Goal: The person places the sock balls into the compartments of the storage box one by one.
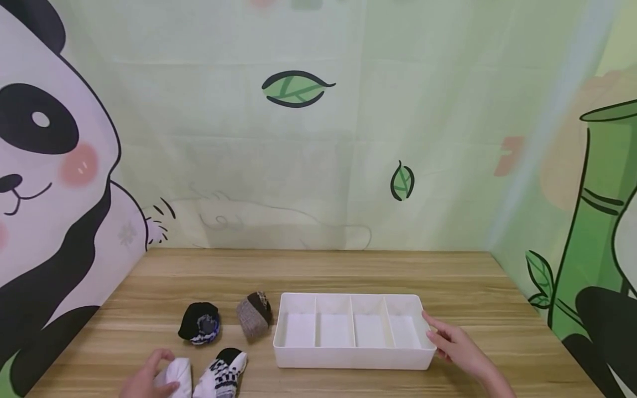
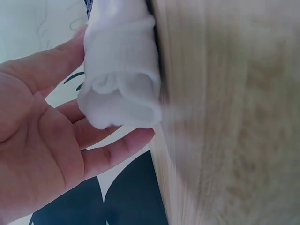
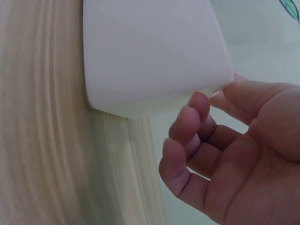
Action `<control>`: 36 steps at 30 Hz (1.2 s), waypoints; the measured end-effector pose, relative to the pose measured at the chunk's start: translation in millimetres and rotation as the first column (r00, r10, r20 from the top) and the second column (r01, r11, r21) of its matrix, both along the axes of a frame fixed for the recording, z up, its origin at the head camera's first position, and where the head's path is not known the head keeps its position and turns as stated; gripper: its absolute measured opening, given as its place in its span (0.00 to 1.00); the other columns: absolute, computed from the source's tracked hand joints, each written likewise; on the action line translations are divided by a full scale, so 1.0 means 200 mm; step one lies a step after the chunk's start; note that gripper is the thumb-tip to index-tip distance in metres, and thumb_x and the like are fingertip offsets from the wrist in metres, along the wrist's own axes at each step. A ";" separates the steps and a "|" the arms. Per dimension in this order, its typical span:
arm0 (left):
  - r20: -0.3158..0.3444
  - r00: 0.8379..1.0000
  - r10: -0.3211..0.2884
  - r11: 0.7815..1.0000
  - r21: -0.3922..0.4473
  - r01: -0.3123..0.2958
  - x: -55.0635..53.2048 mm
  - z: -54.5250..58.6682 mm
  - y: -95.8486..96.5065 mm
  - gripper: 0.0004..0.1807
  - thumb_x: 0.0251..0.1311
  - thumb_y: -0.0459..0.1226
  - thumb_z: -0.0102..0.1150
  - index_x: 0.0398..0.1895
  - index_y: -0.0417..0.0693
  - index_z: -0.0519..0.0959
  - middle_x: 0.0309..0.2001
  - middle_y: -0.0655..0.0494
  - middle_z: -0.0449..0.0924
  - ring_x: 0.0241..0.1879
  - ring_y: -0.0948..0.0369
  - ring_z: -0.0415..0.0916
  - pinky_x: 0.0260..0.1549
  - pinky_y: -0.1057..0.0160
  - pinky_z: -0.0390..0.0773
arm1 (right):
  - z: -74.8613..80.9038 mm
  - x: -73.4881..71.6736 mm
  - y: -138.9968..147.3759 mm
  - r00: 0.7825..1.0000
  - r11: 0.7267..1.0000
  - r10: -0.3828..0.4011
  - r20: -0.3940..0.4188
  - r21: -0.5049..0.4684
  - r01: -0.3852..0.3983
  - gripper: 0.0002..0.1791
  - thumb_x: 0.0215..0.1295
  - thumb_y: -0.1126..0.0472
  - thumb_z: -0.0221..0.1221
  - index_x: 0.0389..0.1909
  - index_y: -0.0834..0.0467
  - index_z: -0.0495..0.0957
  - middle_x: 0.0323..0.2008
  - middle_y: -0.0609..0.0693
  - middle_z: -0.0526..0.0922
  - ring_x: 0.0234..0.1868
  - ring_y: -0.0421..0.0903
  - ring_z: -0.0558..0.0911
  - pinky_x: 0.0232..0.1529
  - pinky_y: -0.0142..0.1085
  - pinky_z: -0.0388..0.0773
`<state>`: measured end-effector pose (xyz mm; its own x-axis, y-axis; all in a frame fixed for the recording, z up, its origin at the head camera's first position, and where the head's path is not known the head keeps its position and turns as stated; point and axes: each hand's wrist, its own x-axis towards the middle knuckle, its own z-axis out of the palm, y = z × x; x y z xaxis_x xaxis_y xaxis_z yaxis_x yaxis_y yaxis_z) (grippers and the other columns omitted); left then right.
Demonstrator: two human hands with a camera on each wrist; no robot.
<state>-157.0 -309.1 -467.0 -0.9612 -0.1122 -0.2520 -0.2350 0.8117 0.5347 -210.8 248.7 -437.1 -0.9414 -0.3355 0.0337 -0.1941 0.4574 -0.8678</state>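
Note:
A white rolled sock (image 1: 180,376) lies at the front left of the table, with my left hand (image 1: 149,378) around it. In the left wrist view, the thumb lies along one side of the white roll (image 2: 122,70) and the fingers reach behind and below it. Beside it is a black-and-white patterned rolled sock (image 1: 223,373). My right hand (image 1: 460,348) holds the right end of a white divided box (image 1: 353,358), fingertips at its rim. From the right wrist, the box's end wall (image 3: 154,56) shows with the curled fingers (image 3: 176,161) beside it.
Behind the front socks lie a black rolled sock with a blue-grey patch (image 1: 199,323) and a grey-brown one (image 1: 255,316), left of the box. The wooden table (image 1: 318,271) ends at a printed cloth backdrop (image 1: 308,166) with a panda and bamboo.

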 end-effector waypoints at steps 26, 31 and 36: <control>-0.033 0.999 -0.038 0.998 -0.045 0.036 -0.01 0.01 0.04 0.17 0.46 0.30 0.63 0.42 0.42 0.74 0.37 0.42 0.75 0.30 0.54 0.68 0.32 0.51 0.69 | -0.01 0.00 0.01 1.000 0.999 0.011 0.017 -0.035 -0.010 0.27 0.68 0.61 0.46 0.62 0.71 0.52 0.18 0.48 0.63 0.17 0.38 0.65 0.17 0.30 0.66; -0.058 0.998 -0.019 0.999 -0.042 0.016 0.00 0.05 0.05 0.18 0.47 0.31 0.63 0.44 0.41 0.74 0.39 0.41 0.76 0.32 0.52 0.70 0.34 0.49 0.70 | -0.01 0.00 0.01 1.000 0.999 0.020 0.013 -0.037 -0.019 0.28 0.67 0.61 0.46 0.62 0.72 0.52 0.18 0.48 0.64 0.17 0.38 0.65 0.16 0.30 0.65; -0.159 0.987 -0.039 0.996 -0.086 0.025 0.02 0.10 0.07 0.18 0.46 0.31 0.64 0.44 0.43 0.76 0.40 0.34 0.75 0.37 0.43 0.73 0.36 0.43 0.69 | -0.01 0.00 0.01 0.999 0.998 0.038 0.006 -0.041 -0.037 0.28 0.68 0.61 0.46 0.61 0.73 0.52 0.18 0.49 0.64 0.16 0.38 0.65 0.16 0.30 0.65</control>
